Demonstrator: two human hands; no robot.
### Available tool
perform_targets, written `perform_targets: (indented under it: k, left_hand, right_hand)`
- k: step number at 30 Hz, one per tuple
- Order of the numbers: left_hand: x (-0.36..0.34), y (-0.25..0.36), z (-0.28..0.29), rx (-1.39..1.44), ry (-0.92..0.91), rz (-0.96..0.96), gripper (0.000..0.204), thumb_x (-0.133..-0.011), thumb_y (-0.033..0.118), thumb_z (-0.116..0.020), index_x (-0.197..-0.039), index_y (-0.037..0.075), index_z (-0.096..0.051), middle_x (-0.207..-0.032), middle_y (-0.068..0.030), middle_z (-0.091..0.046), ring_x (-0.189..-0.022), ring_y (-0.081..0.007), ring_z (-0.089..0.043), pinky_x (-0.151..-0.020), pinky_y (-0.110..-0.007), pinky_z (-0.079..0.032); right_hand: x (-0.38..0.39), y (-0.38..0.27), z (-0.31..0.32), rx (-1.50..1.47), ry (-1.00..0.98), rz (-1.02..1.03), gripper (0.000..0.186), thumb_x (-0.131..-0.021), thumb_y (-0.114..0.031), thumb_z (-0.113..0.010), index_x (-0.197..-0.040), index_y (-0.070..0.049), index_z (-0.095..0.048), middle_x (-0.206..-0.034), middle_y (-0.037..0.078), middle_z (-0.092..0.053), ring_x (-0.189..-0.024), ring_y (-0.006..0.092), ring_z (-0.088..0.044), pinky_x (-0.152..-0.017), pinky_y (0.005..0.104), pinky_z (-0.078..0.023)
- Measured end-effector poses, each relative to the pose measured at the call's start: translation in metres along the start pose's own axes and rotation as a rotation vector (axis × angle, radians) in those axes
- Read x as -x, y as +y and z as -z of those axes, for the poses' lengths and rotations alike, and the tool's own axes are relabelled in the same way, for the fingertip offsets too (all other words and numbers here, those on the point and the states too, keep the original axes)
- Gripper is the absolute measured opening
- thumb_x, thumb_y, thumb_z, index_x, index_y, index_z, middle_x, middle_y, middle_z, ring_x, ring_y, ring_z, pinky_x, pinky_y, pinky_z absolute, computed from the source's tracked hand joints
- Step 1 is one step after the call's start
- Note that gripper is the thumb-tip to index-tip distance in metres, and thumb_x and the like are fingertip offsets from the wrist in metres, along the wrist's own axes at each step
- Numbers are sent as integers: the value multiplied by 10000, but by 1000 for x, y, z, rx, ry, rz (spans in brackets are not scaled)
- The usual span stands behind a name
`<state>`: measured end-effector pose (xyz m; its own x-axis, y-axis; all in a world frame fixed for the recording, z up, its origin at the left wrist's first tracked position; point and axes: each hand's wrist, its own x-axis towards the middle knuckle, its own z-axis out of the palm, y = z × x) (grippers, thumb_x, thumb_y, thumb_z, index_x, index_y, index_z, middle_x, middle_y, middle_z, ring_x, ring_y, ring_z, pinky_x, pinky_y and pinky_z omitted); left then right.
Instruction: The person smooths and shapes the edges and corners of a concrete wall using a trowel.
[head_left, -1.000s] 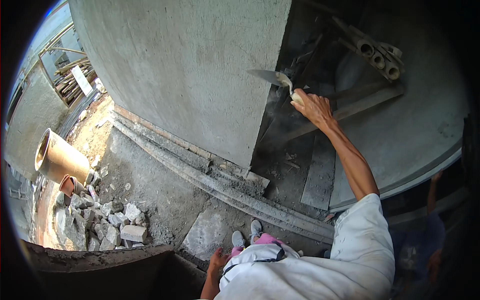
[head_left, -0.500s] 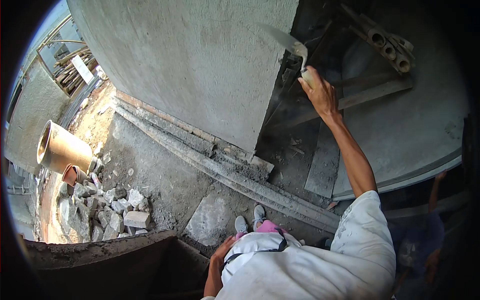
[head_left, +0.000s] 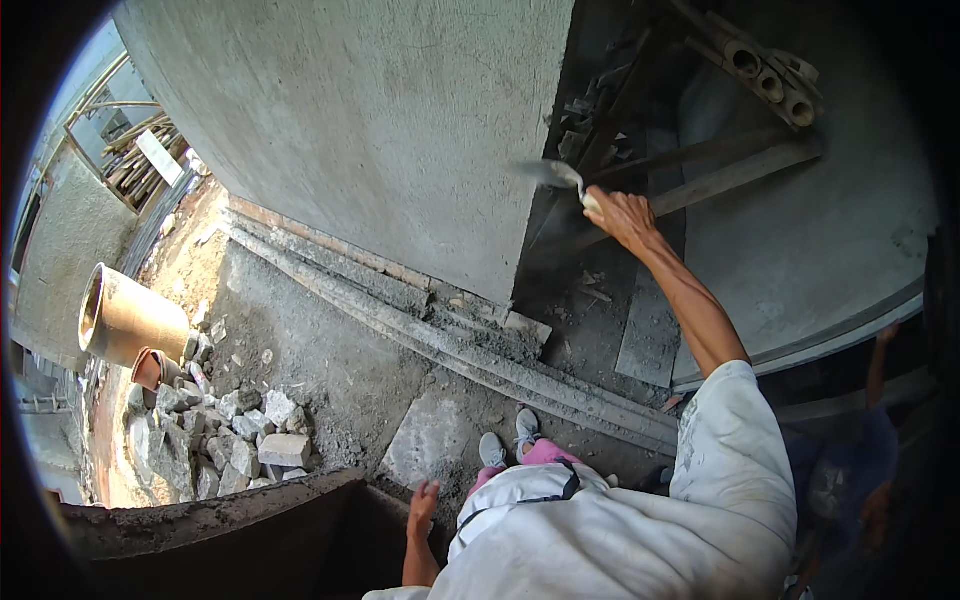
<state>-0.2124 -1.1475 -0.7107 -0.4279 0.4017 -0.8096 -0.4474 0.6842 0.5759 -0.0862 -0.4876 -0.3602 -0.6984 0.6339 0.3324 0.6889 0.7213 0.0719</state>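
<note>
Right grip (head_left: 622, 216) clasping a trowel (head_left: 566, 175), near the right edge of a plastered wall (head_left: 375, 130), left grip (head_left: 422, 508) released, beside a white shirt (head_left: 620, 535)

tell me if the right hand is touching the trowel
Touching. The head view shows the right hand wrapped around the trowel at its handle, with the blade sticking out past the hand.

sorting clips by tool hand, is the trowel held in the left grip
No, the right grip holds the trowel, while the left grip, lower in the picture, shows no tool in it.
</note>
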Motion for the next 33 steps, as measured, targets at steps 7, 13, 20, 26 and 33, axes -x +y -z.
perform_targets:
  k: [7, 13, 20, 26, 33]
  left_hand:
    - [6, -51, -55, 46, -293, -29, 787, -963, 484, -637, -1492, -41, -385, -1455, -152, -522, -1326, -227, -485, -1108, -301, -357]
    - [26, 4, -40, 226, -53, 170, 772, -904, 570, -655, -1510, 155, -419, -1416, -109, -545, -1243, -273, -531, -951, -462, -469]
    - [-3, 50, -13, 165, 56, 20, 786, -926, 541, -617, -1563, 186, -325, -1493, -137, -481, -1267, -327, -520, -922, -509, -469]
    - [15, 48, -29, 118, 124, -59, 787, -911, 551, -646, -1500, 77, -429, -1256, -97, -643, -1018, -211, -617, -788, -361, -491]
    - [3, 10, -58, 47, -55, -11, 740, -901, 447, -724, -1467, 48, -462, -1199, -124, -668, -1132, -206, -602, -1000, -335, -445]
  right_hand:
    - [-6, -33, 35, -283, 527, -5, 397, -915, -395, -681, -1260, -244, -555, -913, 150, -713, -806, 424, -703, -642, 559, -540]
    - [6, -30, 11, -167, 147, 4, 388, -915, -387, -686, -1240, -222, -553, -920, 165, -715, -825, 424, -702, -664, 542, -553]
    - [16, 19, -22, 108, -95, 54, 405, -899, -343, -704, -1248, -204, -551, -905, 161, -709, -779, 395, -701, -676, 518, -542]
    - [16, -31, 4, -278, 427, 2, 420, -890, -322, -729, -1257, -207, -560, -982, 141, -691, -846, 349, -701, -648, 466, -556]
    - [21, 4, -59, -98, -35, -47, 439, -909, -291, -693, -1312, -253, -523, -990, 161, -689, -901, 449, -672, -753, 565, -529]
